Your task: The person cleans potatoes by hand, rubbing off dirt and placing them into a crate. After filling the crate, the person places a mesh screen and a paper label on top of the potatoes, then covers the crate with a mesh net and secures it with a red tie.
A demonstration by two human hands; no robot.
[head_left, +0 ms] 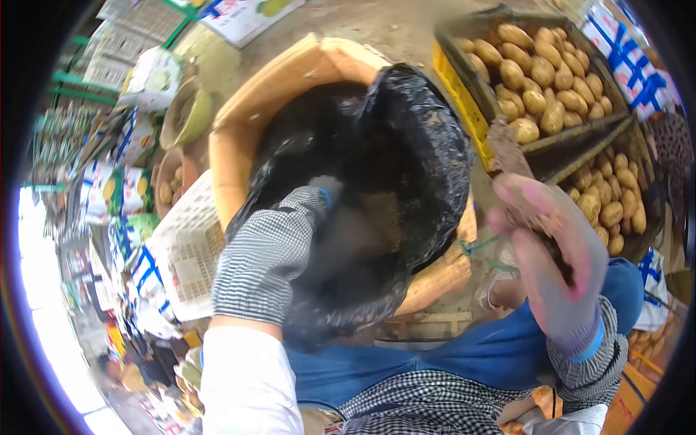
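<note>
My left hand (326, 190), gloved and with a checked sleeve cover, reaches into a black plastic bag (428, 145) that lines an open cardboard box (239, 138). Its fingers are dark and blurred against the bag, so their shape is hidden. On the right, my right hand (554, 254) wears a grey and pink glove coated with dirt. Its fingers and thumb are closed round a brown, muddy clump (511, 152), which sticks out beyond the fingertips towards the crates. The inside of the bag is dark, with a blurred brownish patch near its middle.
Potatoes fill a yellow and black crate (457, 94) at the upper right and another dark crate (649, 159) below it. A white plastic basket (181, 254) stands left of the box. Beyond it are bowls, cartons and bags. A shoe (493, 290) shows beside the box.
</note>
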